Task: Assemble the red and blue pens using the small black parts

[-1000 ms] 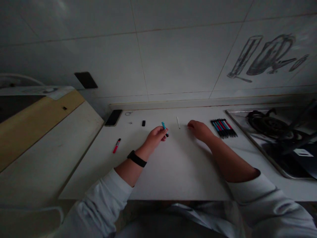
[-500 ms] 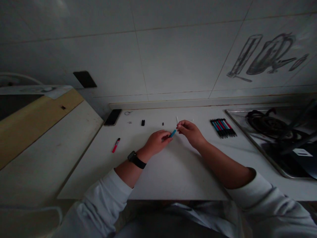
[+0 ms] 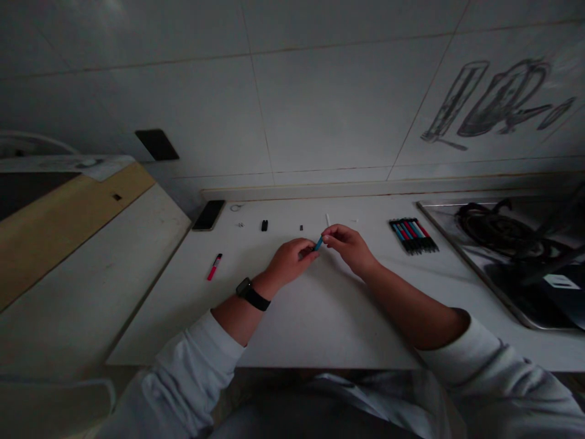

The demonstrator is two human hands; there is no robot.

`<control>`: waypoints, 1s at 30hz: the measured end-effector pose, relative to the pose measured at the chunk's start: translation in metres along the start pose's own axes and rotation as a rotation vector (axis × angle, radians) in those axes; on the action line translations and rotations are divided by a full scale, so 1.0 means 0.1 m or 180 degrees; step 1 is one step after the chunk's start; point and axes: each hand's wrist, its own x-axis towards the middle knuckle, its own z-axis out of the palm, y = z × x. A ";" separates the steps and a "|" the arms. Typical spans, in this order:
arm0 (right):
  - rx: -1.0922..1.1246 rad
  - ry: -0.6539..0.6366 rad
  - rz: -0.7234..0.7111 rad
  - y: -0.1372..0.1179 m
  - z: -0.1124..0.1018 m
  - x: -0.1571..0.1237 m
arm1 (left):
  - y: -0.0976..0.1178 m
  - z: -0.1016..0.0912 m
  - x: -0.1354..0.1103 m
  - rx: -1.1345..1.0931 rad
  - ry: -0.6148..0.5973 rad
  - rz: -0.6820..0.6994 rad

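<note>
Apparently we are working at one end of a slim blue tube (image 3: pixel 319 244); our left hand (image 3: pixel 292 261) pinches it over the smooth white counter (image 3: pixel 338 329); our right hand (image 3: pixel 350 245), fingers bunched, meets its upper end, gripping what we cannot tell; the next move seems to call for steady alignment; slender pens (image 3: pixel 414 236) lie ranked to the right.

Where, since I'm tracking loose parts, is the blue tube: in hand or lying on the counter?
In hand: the left hand grips the blue tube near one end; the right hand is at the other.
</note>
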 end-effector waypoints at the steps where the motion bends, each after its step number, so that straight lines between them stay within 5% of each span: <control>1: 0.0016 -0.0034 -0.0023 -0.01 0.00 0.00 | 0.00 0.00 0.00 0.0010 0.0005 0.0004; 16: 0.0049 -0.0476 -0.0088 -0.06 0.02 -0.05 | 0.04 -0.01 0.00 -0.0268 0.0053 -0.0039; 23: 0.0244 0.0022 -0.0231 -0.16 -0.05 -0.02 | 0.01 0.01 -0.01 -0.0035 -0.0138 0.0028; 27: -0.0455 0.0371 -0.0447 -0.16 -0.13 -0.01 | 0.00 0.02 -0.01 -0.0150 0.0005 -0.0061; 30: -0.1607 0.0167 -0.0676 -0.17 -0.18 -0.04 | -0.02 0.01 0.00 -0.0241 0.0204 -0.0187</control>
